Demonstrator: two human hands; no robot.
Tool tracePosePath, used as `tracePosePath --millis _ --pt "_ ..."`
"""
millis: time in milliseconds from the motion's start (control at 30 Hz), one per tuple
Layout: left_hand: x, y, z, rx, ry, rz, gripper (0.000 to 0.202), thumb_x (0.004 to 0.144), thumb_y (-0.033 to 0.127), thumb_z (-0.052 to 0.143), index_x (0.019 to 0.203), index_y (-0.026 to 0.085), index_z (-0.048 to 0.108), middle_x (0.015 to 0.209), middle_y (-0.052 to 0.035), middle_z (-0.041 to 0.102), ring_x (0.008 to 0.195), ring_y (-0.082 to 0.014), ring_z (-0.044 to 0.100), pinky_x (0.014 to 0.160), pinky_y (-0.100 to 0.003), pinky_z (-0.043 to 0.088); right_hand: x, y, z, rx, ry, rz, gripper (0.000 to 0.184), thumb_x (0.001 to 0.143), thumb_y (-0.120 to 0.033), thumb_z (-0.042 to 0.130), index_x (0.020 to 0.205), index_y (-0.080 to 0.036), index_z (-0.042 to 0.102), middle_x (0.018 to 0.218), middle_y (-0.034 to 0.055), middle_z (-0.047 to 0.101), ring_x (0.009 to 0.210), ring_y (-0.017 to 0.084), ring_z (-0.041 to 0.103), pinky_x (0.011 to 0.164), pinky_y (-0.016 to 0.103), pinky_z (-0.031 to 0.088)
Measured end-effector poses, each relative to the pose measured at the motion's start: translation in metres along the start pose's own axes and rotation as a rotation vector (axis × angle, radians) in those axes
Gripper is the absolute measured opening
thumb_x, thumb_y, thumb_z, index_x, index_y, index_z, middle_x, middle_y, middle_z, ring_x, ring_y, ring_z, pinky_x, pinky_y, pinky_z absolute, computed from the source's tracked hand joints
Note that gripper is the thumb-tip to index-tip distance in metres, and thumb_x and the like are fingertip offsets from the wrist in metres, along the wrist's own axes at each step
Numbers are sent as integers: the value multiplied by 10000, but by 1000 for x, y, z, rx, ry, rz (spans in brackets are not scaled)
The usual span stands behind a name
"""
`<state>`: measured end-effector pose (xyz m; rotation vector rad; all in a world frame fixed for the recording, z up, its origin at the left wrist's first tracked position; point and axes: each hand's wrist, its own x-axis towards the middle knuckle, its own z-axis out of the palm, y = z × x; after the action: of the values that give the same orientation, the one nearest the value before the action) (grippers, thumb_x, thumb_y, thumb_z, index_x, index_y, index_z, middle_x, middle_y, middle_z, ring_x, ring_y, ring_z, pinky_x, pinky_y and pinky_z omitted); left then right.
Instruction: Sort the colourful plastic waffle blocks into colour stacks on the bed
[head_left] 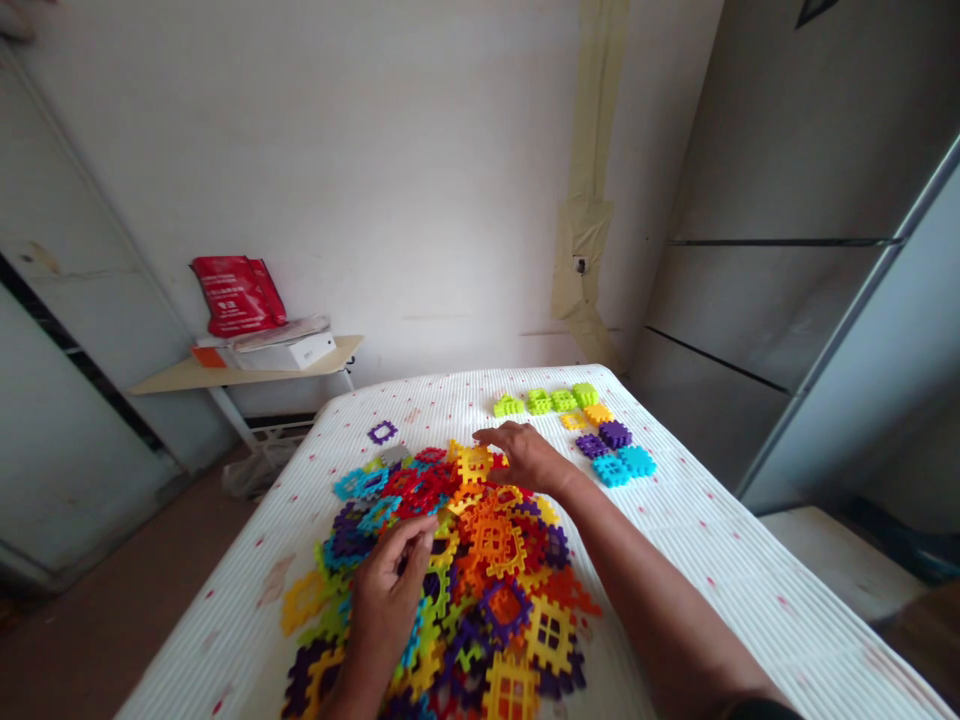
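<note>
A large heap of interlocking plastic building pieces [491,538] in yellow, orange, red, purple, blue and green covers the middle of the table. My right hand [525,456] reaches over the heap's far side, thumb and fingers apart. Its fingertips are beside a yellow window-shaped piece [474,463]; whether they touch it is hard to see. On the near left of the heap is my left hand [391,572], fingers loosely curled, with a gap between thumb and forefinger. Nothing shows in that hand.
Sorted pieces lie along the far right: a row of green blocks [562,400], yellow pieces [598,413], purple ones [615,433] and blue ones [637,460]. A single purple frame [382,432] lies far left. A side table [172,376] holds a red bag [238,297]; a grey fridge [750,200] stands right.
</note>
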<state>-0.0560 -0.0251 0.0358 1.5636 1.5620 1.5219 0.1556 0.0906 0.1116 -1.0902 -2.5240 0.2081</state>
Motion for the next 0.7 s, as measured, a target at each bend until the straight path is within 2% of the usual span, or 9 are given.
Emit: tracePosePath --millis 67,200,333,467,567,700 --pt "0 3 1 -59 12 -52 333 723 458 632 903 189 711 874 -80 723 824 -231 671 754 -335 543 -1 -7 -2 47 18 -44 588 705 -218 716 1261 -189 525 1148 92 630 1022 218 574 870 328 425" --pt "2 15 1 -168 83 -180 455 654 546 659 897 165 708 734 -64 701 657 -199 647 658 -317 550 -3 -25 -4 124 -19 -198 581 699 -231 722 1249 -246 534 1137 50 634 1022 193 568 866 299 423" --pt "3 16 -2 -236 150 -274 533 614 564 687 931 135 696 567 -6 604 572 -168 595 566 -270 517 -7 -48 -6 122 -85 -363 550 719 -245 713 1239 -266 535 1101 38 647 990 183 571 858 301 410" --pt "4 3 -6 -328 116 -326 498 617 483 730 957 123 670 546 22 559 521 -123 533 509 -227 456 -8 -62 -5 4 -69 -398 520 742 -233 685 1239 -209 533 1050 76 657 955 201 568 828 317 410" --pt "4 -2 -5 -398 92 -321 421 610 420 752 900 129 657 526 33 546 481 -92 477 464 -200 394 -7 -64 1 -50 -20 -406 490 774 -224 639 1246 -196 512 1041 82 652 975 205 552 826 325 405" --pt "5 4 -3 -500 164 -318 339 592 373 764 807 153 623 503 45 537 462 -80 467 457 -191 375 -5 -65 11 -61 74 -315 411 814 -255 588 1213 -186 515 1068 91 631 982 207 542 814 328 409"
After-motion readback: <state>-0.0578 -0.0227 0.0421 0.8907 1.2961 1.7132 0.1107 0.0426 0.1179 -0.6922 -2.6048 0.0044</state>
